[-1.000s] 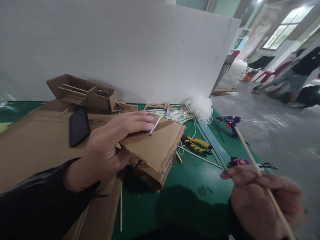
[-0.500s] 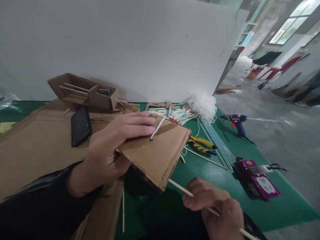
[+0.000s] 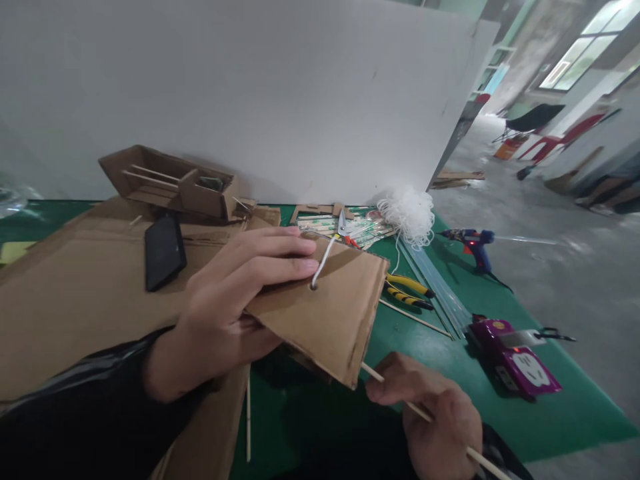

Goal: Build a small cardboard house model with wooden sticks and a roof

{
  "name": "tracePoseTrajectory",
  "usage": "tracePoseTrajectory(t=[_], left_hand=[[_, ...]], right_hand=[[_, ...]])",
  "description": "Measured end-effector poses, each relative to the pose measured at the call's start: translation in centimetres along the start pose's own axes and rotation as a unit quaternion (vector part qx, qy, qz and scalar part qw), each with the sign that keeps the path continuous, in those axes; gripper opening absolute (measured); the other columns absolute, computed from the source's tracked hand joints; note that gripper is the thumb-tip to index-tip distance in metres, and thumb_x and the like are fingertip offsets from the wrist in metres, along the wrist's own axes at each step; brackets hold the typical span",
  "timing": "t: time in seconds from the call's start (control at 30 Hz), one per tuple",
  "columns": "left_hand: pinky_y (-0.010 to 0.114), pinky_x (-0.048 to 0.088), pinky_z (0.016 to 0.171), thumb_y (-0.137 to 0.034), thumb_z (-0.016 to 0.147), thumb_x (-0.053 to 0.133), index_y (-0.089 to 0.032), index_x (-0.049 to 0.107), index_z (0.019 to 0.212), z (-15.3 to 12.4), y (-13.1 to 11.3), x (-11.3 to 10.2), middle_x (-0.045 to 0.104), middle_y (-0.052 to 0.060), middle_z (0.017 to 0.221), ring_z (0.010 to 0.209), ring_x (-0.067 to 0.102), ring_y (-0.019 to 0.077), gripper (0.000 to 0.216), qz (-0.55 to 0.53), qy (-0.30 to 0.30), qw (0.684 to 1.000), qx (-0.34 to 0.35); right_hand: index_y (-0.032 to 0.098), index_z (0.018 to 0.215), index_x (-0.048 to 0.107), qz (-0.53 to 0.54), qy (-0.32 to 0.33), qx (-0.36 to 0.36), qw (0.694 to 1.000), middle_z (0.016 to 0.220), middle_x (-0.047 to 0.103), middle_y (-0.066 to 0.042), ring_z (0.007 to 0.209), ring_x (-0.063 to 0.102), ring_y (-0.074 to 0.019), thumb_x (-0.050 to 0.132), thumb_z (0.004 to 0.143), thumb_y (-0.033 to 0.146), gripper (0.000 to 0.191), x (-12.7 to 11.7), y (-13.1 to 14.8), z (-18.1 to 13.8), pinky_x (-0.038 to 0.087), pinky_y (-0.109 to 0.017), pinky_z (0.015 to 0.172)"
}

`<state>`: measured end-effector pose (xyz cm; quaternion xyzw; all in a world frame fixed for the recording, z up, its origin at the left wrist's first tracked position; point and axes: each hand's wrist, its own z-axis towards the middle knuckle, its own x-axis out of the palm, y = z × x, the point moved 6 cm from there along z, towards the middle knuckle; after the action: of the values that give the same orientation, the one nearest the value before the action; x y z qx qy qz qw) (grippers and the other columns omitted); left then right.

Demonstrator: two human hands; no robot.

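My left hand (image 3: 235,300) is closed around a cardboard box (image 3: 325,310), fingers over its top and thumb underneath. White string (image 3: 324,261) comes out of a small hole in the top panel and runs to the far edge. Lower right, my right hand (image 3: 430,407) grips a thin wooden stick (image 3: 419,412) that passes through its fingers. The stick's far end meets the near right edge of the box; its tip is hidden there. Beyond the box lie scissors (image 3: 342,223) and yellow-black pliers (image 3: 407,292).
On the green table (image 3: 550,427) lie a glue gun (image 3: 473,247), a purple power strip (image 3: 517,360), clear glue sticks (image 3: 435,287) and a heap of white string (image 3: 407,217). Left, a phone (image 3: 165,253) and an open cardboard box with sticks (image 3: 170,183) rest on cardboard sheets (image 3: 75,287). A white panel (image 3: 250,87) stands behind.
My left hand and the cardboard box have shifted slightly right, toward my right hand. Less of the stick shows between the box and my right hand, which has barely moved.
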<state>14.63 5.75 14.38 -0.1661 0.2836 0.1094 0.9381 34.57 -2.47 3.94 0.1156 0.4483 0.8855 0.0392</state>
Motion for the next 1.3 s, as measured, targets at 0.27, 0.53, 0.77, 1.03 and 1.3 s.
tracePoseTrajectory(t=[0.27, 0.53, 0.77, 1.03, 1.3], left_hand=[[0.051, 0.05, 0.104, -0.035, 0.089, 0.067, -0.02, 0.062, 0.118, -0.11, -0.05, -0.01, 0.066, 0.011, 0.125, 0.121, 0.06, 0.0294, 0.033, 0.012, -0.004, 1.0, 0.006], [0.05, 0.049, 0.106, -0.028, 0.091, 0.066, -0.02, 0.06, 0.122, -0.26, -0.05, 0.13, 0.065, 0.009, 0.129, 0.125, 0.058, 0.0284, 0.033, 0.015, 0.005, 1.0, 0.012], [0.051, 0.049, 0.104, -0.03, 0.089, 0.068, -0.015, 0.061, 0.119, -0.28, -0.16, 0.13, 0.066, 0.014, 0.124, 0.123, 0.059, 0.0283, 0.034, 0.022, -0.015, 0.999, 0.028], [0.051, 0.049, 0.104, -0.028, 0.09, 0.068, -0.01, 0.062, 0.116, -0.16, -0.3, 0.32, 0.066, 0.017, 0.124, 0.123, 0.059, 0.0278, 0.032, 0.018, -0.007, 0.999, 0.033], [0.053, 0.051, 0.102, -0.027, 0.088, 0.069, -0.013, 0.062, 0.116, -0.4, -0.23, 0.23, 0.066, 0.013, 0.124, 0.122, 0.06, 0.0285, 0.032, 0.031, -0.027, 0.999, 0.031]], right_hand=[[0.014, 0.07, 0.077, 0.013, -0.013, -0.003, 1.0, 0.056, 0.067, -0.009, 0.051, 0.06, -0.0188, 0.031, 0.104, 0.037, 0.062, -0.45, 0.13, -0.01, 0.046, -0.032, 0.05], [0.017, 0.07, 0.077, -0.005, -0.017, -0.007, 1.0, 0.054, 0.067, -0.01, 0.05, 0.059, -0.0195, 0.029, 0.104, 0.036, 0.063, -0.41, 0.41, 0.17, 0.045, -0.033, 0.048], [0.015, 0.068, 0.076, 0.001, -0.025, -0.009, 1.0, 0.054, 0.067, -0.008, 0.05, 0.059, -0.0178, 0.03, 0.104, 0.038, 0.063, -0.63, 0.27, 0.04, 0.045, -0.031, 0.049], [0.015, 0.067, 0.076, -0.006, -0.028, -0.007, 1.0, 0.053, 0.067, -0.008, 0.049, 0.058, -0.0176, 0.029, 0.105, 0.036, 0.064, -0.57, 0.19, 0.09, 0.044, -0.031, 0.048], [0.019, 0.069, 0.077, -0.007, -0.02, -0.017, 1.0, 0.052, 0.066, -0.007, 0.046, 0.056, -0.0186, 0.026, 0.104, 0.036, 0.064, -0.45, 0.48, 0.21, 0.043, -0.033, 0.045]])
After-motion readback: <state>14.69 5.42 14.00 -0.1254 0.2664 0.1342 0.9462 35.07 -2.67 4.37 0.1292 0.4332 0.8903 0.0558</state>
